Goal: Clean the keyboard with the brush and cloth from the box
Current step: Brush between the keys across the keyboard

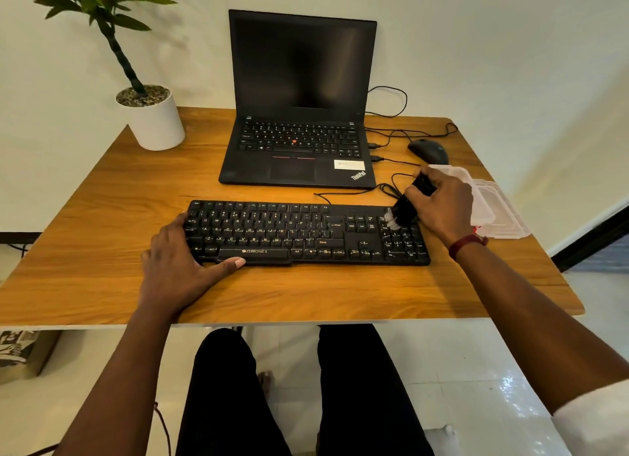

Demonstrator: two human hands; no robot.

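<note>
A black keyboard [306, 232] lies across the middle of the wooden table [102, 200]. My left hand [180, 261] holds its left end, fingers curled over the far-left keys and the thumb lying along the front edge by the space bar. My right hand [442, 204] grips a black brush [406, 205] with pale bristles. The bristles touch the top of the number pad at the keyboard's right end. Behind my right hand sits a clear plastic box [493, 204], partly hidden. No cloth is visible.
An open black laptop [299, 115] stands behind the keyboard, its screen dark. A black mouse [429, 151] and loose cables lie to its right. A white pot with a plant [153, 119] stands at the table's far-left corner. My legs show below the near table edge.
</note>
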